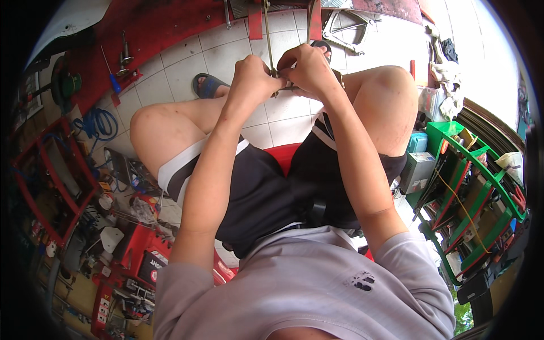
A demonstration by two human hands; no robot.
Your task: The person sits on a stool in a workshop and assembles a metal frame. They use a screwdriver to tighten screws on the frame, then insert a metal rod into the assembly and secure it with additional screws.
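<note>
A red steel platform (187,25) spans the floor beyond both hands; a green tool rack (475,204) stands well right. The right hand (309,71) curls beside the left hand (253,79), its grip hidden. A blue-handled screwdriver (115,84) lies left of them. Between them, the left fingertips pinch a small metal fitting (275,73).

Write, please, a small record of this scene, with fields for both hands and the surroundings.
Left hand: at small metal part, grip partly hidden
Right hand: close beside, grip partly hidden
Picture left: blue-handled screwdriver, coiled blue hose
Picture right: green rack
Floor: pale tiles
</note>
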